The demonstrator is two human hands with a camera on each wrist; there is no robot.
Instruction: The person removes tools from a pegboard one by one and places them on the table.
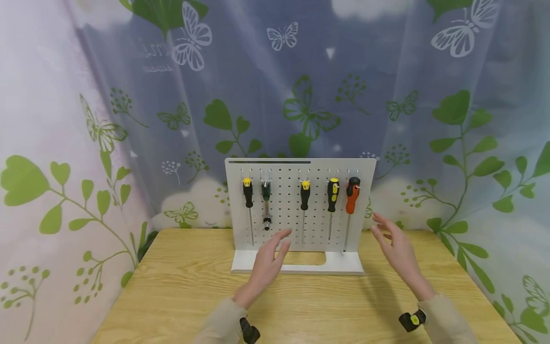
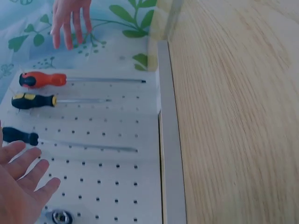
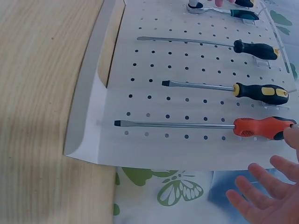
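A white pegboard stand (image 1: 285, 234) stands upright with several tools hanging on hooks. From the left hang a black screwdriver (image 1: 248, 193) with a yellow cap, a ratchet wrench (image 1: 266, 196) with a dark green handle, another yellow-capped black screwdriver (image 1: 305, 198), a black-and-yellow screwdriver (image 1: 333, 196) and an orange-and-black screwdriver (image 1: 351, 198). My left hand (image 1: 267, 263) is held before the board's lower middle, fingers relaxed, holding nothing. Off the board's right edge is my right hand (image 1: 397, 251), fingers spread; the orange screwdriver handle (image 3: 257, 127) is the nearest tool in the right wrist view.
The stand's base (image 1: 343, 263) has a cut-out and sits near the back of a wooden table (image 1: 185, 277). Behind and at both sides hangs a curtain (image 1: 258, 71) printed with leaves and butterflies. Each wrist carries a dark strapped device (image 1: 412, 320).
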